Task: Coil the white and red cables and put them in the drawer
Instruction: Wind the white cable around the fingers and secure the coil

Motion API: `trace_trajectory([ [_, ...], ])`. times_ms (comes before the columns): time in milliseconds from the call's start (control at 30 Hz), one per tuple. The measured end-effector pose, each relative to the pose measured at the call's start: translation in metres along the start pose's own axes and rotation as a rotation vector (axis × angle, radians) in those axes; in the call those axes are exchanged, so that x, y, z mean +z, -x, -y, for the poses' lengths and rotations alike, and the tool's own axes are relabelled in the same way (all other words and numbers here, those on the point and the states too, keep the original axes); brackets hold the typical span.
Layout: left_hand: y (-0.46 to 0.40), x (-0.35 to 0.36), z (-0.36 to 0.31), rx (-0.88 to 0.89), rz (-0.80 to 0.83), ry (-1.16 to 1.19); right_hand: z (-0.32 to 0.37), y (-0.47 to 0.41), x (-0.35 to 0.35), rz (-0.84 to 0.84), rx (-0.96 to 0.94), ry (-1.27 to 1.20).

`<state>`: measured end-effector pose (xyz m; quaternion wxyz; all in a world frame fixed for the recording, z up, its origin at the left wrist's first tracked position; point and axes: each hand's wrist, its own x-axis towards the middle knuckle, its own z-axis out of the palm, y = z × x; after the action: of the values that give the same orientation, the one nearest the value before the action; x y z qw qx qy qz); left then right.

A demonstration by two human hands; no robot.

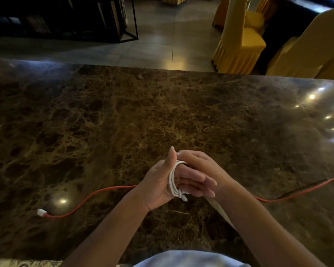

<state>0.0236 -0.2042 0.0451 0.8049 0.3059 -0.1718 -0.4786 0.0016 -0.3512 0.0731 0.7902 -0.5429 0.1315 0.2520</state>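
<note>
Both hands meet above the near middle of the desk (181, 105). The left hand (160, 182) lies just left of the right hand (202, 172), touching it. The coiled cable (174, 180) is wound round the left hand's fingers (191, 177), between the two hands. The other cable (96, 193) lies on the desk, running left of the hands to its plug (41, 212) and right of them toward the desk's right edge. Beyond the desk's far edge stand chairs (241, 39) to the right and a shelf frame (121, 20) to the left.

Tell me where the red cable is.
In the head view, the red cable lies uncoiled across the marble table, passing under both hands, its white plug at near left.
</note>
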Motion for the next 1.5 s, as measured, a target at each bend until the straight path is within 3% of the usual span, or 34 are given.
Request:
trace_trajectory([
  [400,-0.017,0.004,-0.02,-0.119,0.206,-0.033,0.025,0.021,0.004,-0.038,-0.179,0.079],
  [667,-0.018,0.009,-0.035,-0.18,0.381,-0.271,0.012,0.037,0.003,-0.169,-0.347,0.232],
  [800,-0.026,0.0,-0.034,-0.235,0.327,-0.302,0.007,0.031,0.003,-0.235,-0.374,0.267],
  [867,-0.028,-0.001,-0.036,-0.301,0.317,-0.191,0.011,0.029,0.003,-0.247,-0.364,0.295],
  [967,-0.032,-0.003,-0.04,-0.297,0.266,-0.071,0.021,0.025,-0.002,-0.185,-0.337,0.287],
  [1267,-0.031,-0.001,-0.048,-0.206,0.191,-0.038,0.031,0.018,-0.022,0.084,-0.378,0.233],
  [1500,-0.034,-0.001,-0.037,-0.316,0.044,0.003,0.031,0.003,-0.039,0.139,-0.122,0.302],
])
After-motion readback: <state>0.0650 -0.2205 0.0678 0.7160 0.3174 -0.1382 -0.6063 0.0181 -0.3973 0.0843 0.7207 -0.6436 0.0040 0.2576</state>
